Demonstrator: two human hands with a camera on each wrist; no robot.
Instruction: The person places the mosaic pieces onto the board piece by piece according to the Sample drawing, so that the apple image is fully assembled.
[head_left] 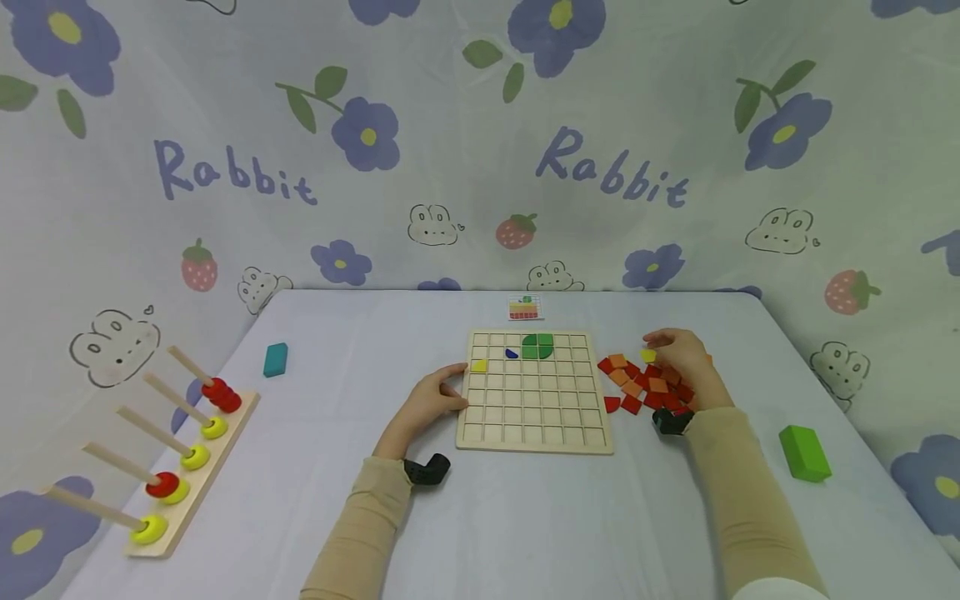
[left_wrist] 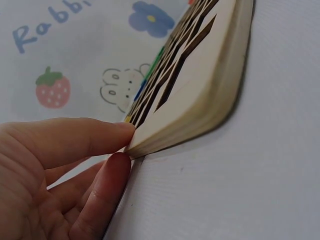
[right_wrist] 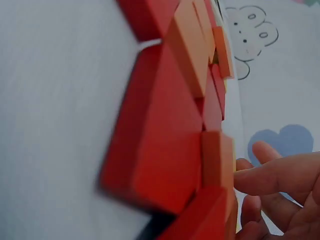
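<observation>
A square wooden grid board [head_left: 534,408] lies flat in the head view. On it are a yellow piece [head_left: 478,366], a blue piece [head_left: 512,353] and several green pieces [head_left: 537,347]. My left hand [head_left: 432,400] rests fingertips on the board's left edge, also seen up close in the left wrist view. To the board's right, my right hand [head_left: 678,354] reaches over a pile of red and orange pieces [head_left: 633,389], its fingertips beside a yellow piece [head_left: 648,356] at the far side. In the right wrist view its fingers are spread behind an orange block [right_wrist: 211,160].
A small pattern card [head_left: 525,307] lies behind the board. On the left stands a peg rack [head_left: 202,475] with red and yellow rings, near a teal block [head_left: 275,359]. A green block [head_left: 805,452] sits at the right. A printed cloth [head_left: 450,150] hangs behind the table.
</observation>
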